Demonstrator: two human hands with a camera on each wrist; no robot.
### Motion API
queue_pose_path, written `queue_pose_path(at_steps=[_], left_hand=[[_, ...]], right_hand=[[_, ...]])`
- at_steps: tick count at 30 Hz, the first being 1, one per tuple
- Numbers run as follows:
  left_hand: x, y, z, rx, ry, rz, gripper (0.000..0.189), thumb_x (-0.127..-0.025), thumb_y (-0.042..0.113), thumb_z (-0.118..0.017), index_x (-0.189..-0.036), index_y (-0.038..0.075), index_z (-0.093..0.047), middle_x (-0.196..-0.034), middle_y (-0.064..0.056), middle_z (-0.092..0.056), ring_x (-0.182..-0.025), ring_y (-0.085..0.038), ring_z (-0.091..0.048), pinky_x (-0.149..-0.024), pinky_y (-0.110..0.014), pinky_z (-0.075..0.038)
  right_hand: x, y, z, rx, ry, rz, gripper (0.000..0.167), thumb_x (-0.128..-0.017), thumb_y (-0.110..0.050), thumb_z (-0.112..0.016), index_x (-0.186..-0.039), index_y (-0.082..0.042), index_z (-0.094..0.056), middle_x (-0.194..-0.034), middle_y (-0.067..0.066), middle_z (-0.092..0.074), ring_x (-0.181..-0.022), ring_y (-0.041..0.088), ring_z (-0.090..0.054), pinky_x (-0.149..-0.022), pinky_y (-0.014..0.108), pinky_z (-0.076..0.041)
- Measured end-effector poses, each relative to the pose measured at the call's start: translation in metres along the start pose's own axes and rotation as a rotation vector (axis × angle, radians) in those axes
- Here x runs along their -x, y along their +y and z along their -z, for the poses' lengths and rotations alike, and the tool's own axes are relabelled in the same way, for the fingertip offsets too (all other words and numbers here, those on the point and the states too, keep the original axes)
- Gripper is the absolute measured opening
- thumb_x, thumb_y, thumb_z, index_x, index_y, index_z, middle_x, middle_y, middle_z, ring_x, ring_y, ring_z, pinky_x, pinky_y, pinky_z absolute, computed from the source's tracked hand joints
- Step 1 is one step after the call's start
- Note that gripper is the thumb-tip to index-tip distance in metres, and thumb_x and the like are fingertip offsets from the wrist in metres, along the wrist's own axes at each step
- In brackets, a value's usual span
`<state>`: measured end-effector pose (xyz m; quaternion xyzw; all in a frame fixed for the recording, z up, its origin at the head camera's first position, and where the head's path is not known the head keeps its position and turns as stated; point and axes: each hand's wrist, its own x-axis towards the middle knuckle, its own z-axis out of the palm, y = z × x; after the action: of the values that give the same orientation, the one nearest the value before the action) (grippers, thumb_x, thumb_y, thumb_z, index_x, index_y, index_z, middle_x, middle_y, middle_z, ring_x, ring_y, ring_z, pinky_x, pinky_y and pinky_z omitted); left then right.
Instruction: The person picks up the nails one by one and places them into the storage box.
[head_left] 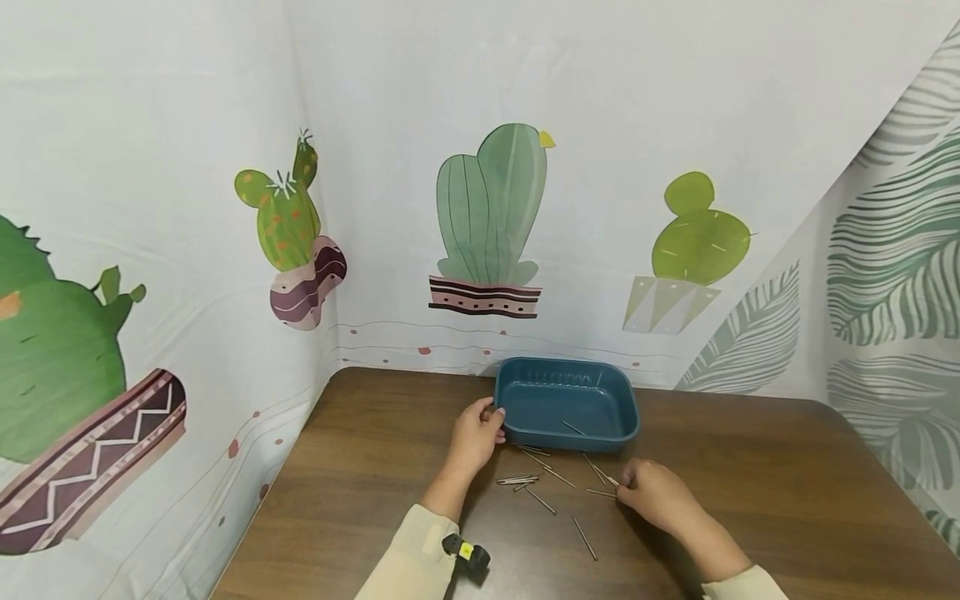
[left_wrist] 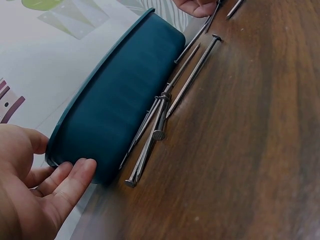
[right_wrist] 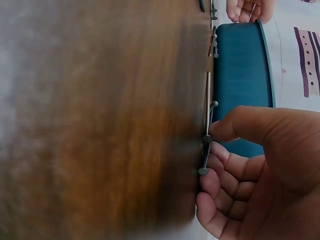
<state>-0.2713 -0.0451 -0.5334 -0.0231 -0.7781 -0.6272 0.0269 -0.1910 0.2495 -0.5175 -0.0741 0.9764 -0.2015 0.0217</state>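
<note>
A dark blue plastic basin stands at the back of the table, with one nail lying in it. My left hand holds the basin's left end, thumb at the rim and fingers against the outer wall, as the left wrist view shows. In front of the basin, my right hand is down at the tabletop, its thumb and forefinger pinching a long steel nail. Several loose nails lie between the hands, some crossing one another near the basin.
The brown wooden table meets a white cloth printed with cacti behind and to the left. One separate nail lies closer to the front. A dark strap with a yellow tag is on the left sleeve.
</note>
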Motion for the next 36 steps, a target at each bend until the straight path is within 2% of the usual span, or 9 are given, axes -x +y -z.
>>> queue_pose_path(at_steps=[9, 17, 26, 36], left_hand=[[0.001, 0.001, 0.000, -0.002, -0.007, -0.002, 0.045, -0.100, 0.017, -0.061, -0.136, -0.009, -0.054, -0.086, -0.012, -0.062, -0.070, -0.029, -0.072, -0.066, -0.037, -0.063], [0.001, 0.000, -0.001, 0.014, -0.001, 0.023, 0.045, -0.100, 0.015, -0.061, -0.137, -0.009, -0.054, -0.086, -0.009, -0.058, -0.068, -0.021, -0.070, -0.065, -0.035, -0.063], [0.004, 0.001, -0.001, 0.016, -0.003, 0.029, 0.045, -0.100, 0.015, -0.061, -0.137, -0.009, -0.053, -0.086, -0.010, -0.058, -0.068, -0.021, -0.071, -0.067, -0.037, -0.063], [0.002, 0.000, -0.001, 0.015, 0.000, 0.032, 0.045, -0.100, 0.016, -0.061, -0.138, -0.008, -0.053, -0.087, -0.010, -0.059, -0.068, -0.021, -0.071, -0.067, -0.035, -0.063]], right_hand=[[0.002, 0.000, 0.001, -0.031, -0.007, -0.006, 0.012, -0.082, -0.012, -0.071, -0.080, -0.011, -0.060, -0.076, 0.001, -0.057, -0.072, 0.015, -0.052, -0.065, 0.035, -0.045], [0.005, 0.000, 0.001, -0.019, 0.012, 0.019, 0.014, -0.082, -0.012, -0.074, -0.079, -0.014, -0.060, -0.077, -0.001, -0.057, -0.072, 0.013, -0.051, -0.065, 0.034, -0.044], [0.007, -0.005, 0.004, -0.013, 0.038, 0.035, 0.016, -0.083, -0.012, -0.074, -0.080, -0.014, -0.059, -0.076, -0.002, -0.054, -0.070, 0.012, -0.049, -0.063, 0.031, -0.042], [0.005, -0.015, 0.015, -0.028, 0.113, 0.071, 0.014, -0.086, -0.011, -0.073, -0.084, -0.014, -0.059, -0.080, -0.002, -0.056, -0.071, 0.011, -0.052, -0.062, 0.030, -0.043]])
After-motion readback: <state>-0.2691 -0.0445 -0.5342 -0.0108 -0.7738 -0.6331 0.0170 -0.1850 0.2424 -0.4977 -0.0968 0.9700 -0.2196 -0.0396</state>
